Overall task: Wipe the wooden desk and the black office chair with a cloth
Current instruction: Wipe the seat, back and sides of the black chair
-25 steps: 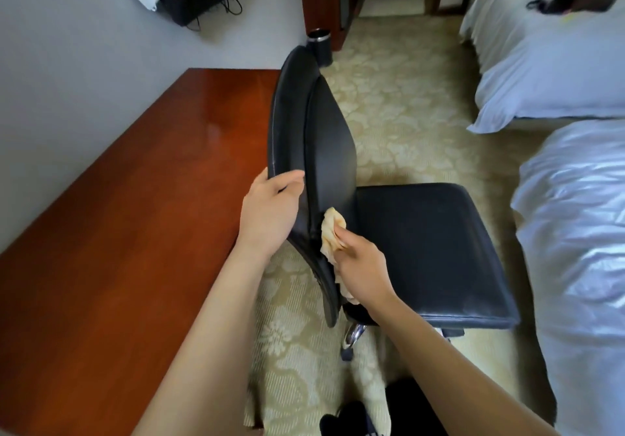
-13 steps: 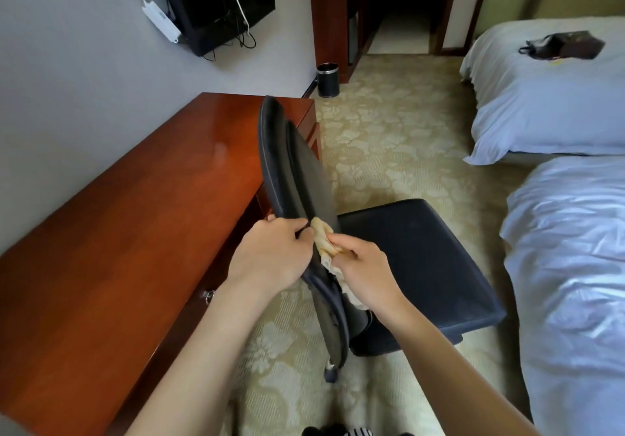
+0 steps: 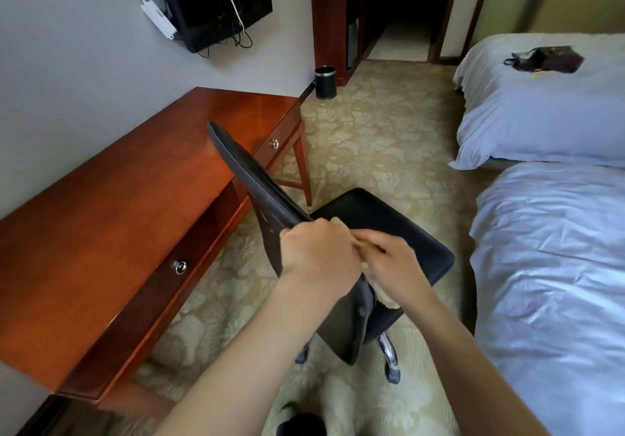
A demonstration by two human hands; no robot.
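- Sitting at far left, along the wall: desk (image 3: 101,219), top bare, not being touched.
- Gripping the chair (image 3: 368,219) backrest edge: left hand (image 3: 316,249), fingers wrapped closed, steadying it.
- Pressing a mostly hidden cloth (image 3: 367,249) to the backrest front: right hand (image 3: 394,263), closed on it.
- Backrest's long axis is running up-left from both hands; seat is lying just right, nearer the right hand.
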